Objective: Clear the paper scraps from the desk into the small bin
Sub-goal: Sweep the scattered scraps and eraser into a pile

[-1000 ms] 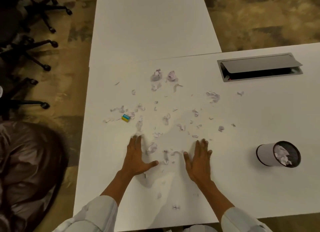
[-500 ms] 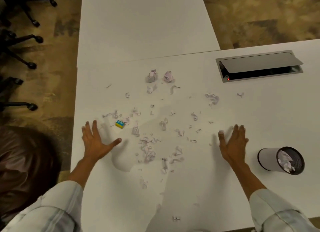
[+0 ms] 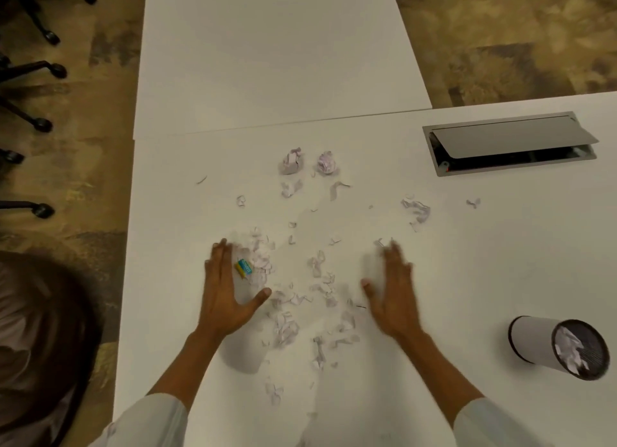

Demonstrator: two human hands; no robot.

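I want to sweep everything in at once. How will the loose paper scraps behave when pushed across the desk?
The paper scraps look thin and curled, so probably very light, and some may slip under the left hand. On the smooth white desk they should slide easily, though they will likely scatter rather than bunch.

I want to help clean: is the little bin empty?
No, the small bin already has crumpled paper scraps inside it.

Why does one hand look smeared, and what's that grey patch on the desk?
Head view: the right hand is motion-blurred, the left hand sharper; the grey patch below the left wrist is its shadow on the desk; dim, warm light, no glare.
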